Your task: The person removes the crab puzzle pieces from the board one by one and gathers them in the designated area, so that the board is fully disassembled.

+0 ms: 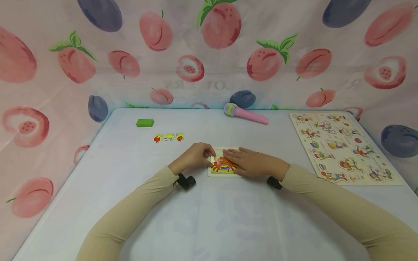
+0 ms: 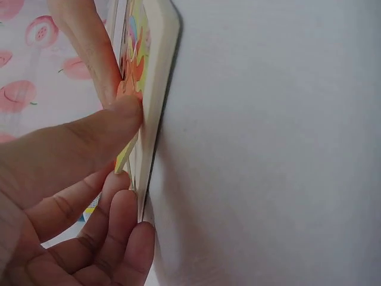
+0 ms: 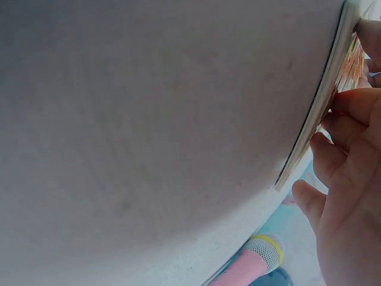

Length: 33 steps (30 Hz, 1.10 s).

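A small jigsaw puzzle board point(image 1: 225, 175) with a pale rim and an orange crab picture lies flat at mid-table, under both hands. My left hand point(image 1: 195, 156) is at its left edge. Between thumb and fingers it pinches an orange and yellow puzzle piece point(image 2: 122, 156), which tilts up from the board in the left wrist view. My right hand point(image 1: 256, 162) rests on the right part of the puzzle with fingers extended, hiding that side. Back left of the board lies a strip of puzzle pieces point(image 1: 169, 137) in yellow, red and white.
A green block point(image 1: 145, 123) lies at the back left. Near the rear edge is a pink toy microphone point(image 1: 250, 115) with a grey head. On the right lies a large puzzle board point(image 1: 339, 146) with animal figures. A fruit-print cloth point(image 1: 209, 83) hangs behind the white table.
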Motion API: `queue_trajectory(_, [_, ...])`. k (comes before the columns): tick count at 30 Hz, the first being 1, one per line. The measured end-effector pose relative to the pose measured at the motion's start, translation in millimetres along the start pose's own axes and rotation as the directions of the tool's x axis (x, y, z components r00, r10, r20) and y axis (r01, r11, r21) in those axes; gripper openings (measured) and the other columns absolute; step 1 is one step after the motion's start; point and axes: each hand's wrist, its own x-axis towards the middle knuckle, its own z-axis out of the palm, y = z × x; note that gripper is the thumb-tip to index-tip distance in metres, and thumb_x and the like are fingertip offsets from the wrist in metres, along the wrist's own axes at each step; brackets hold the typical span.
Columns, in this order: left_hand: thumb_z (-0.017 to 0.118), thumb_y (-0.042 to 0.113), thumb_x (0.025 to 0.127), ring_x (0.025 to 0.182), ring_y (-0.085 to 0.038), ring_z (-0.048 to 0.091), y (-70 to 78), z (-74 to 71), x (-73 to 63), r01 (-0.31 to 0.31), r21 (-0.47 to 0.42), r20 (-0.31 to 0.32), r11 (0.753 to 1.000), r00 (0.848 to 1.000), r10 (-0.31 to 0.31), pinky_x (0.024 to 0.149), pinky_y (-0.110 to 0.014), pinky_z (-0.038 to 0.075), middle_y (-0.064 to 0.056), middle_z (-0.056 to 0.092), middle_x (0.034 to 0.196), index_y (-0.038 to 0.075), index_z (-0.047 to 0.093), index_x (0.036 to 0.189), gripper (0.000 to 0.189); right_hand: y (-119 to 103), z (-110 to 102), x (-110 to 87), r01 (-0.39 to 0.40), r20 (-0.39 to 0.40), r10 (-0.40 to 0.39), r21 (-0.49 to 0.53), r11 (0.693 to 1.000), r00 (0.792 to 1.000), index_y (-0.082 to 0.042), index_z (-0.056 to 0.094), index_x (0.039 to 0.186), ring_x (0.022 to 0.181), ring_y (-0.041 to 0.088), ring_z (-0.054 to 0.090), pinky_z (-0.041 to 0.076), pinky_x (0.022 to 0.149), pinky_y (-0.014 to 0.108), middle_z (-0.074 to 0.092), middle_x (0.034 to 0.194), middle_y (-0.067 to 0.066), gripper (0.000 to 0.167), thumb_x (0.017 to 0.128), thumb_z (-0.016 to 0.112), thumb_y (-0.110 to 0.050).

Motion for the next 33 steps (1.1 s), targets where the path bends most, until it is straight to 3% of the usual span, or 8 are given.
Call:
queue_trajectory(11, [0.08,0.006,0.072,0.08,-0.012,0.055,-2.6,1.1,-0.2,-0.023,-0.05,0.0,0.998,1.0,0.023,0.074,-0.021,0.048,-0.005,0.062,0.091,0.005,0.064,0.098,0.03,-2.1,-2.2,-0.1,-0.01,0.004,0.01,0.017,1.0,1.0,-0.007,0.015,0.15,0.146,0.024,0.016,0.016,0.117,0.049,0.014,0.159,0.007,0.066,0.099,0.043,-0.037])
queue_trajectory(33, [0.079,0.006,0.073,0.082,-0.014,0.052,-2.9,-0.7,-0.5,-0.086,-0.023,0.014,0.996,0.996,0.087,0.075,-0.022,0.046,-0.004,0.059,0.089,0.008,0.061,0.094,0.027,-1.0,-2.0,0.7,-0.014,0.014,0.014,0.005,1.0,1.0,-0.007,0.015,0.151,0.146,0.023,0.015,0.015,0.117,0.049,0.013,0.159,0.006,0.066,0.099,0.042,-0.038])
